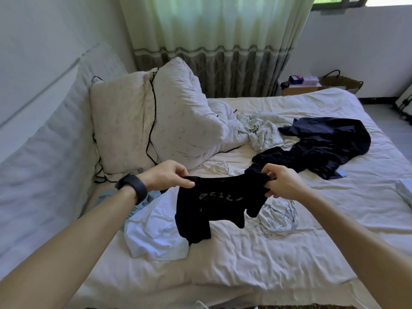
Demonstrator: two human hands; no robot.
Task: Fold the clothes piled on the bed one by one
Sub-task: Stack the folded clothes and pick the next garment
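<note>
Black garment (196,215), pale lettering (219,196) unreadable

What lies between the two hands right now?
Head view: the black shirt, its top edge pulled between the left hand and the right hand, both pinching it; the rest hangs over the bed.

The pale lettering (219,197) on the black top (200,219) is creased and too dim to read. Its upper corners vanish inside the left grip (169,175) at 9 o'clock and the right grip (283,184) at 3 o'clock. A light blue garment (153,230) at 7 o'clock lies partly under the top and the left forearm. A pale patterned cloth (278,219) at 4 o'clock sits partly behind the top's hanging sleeve. A folded pale piece (404,192) is cut off by the right edge; the small items (296,79) on the box (301,90) at 1 o'clock are too small to tell; a white cord (201,305) leaves the bottom edge
</note>
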